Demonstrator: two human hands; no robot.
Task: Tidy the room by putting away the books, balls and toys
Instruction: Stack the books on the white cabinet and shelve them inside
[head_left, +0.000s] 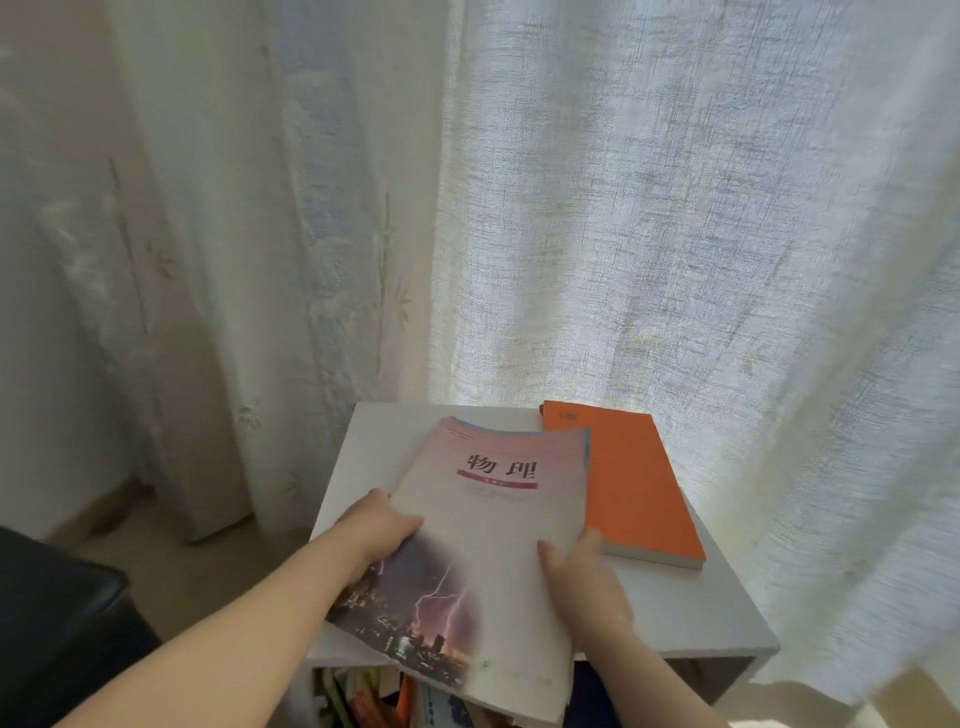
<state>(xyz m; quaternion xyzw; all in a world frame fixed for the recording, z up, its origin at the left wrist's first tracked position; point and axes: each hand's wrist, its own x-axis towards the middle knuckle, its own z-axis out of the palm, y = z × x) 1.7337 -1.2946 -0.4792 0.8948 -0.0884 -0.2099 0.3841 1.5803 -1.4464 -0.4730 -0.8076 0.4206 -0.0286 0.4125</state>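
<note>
The white surface (375, 457) carried one thing lying flat on its right half: an orange book (636, 483). Below the top was an open shelf (722, 675), with books (358, 699) packed inside it.

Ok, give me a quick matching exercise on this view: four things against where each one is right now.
1. pink-and-grey lightning-cover textbook
2. orange paperback book
3. black cushioned seat
4. colourful shelved books

A. far lower left of the view
B. gripped by left hand and right hand
C. flat on the white shelf top
D. in the compartment under that top

Pairs: 1-B, 2-C, 3-A, 4-D
</note>
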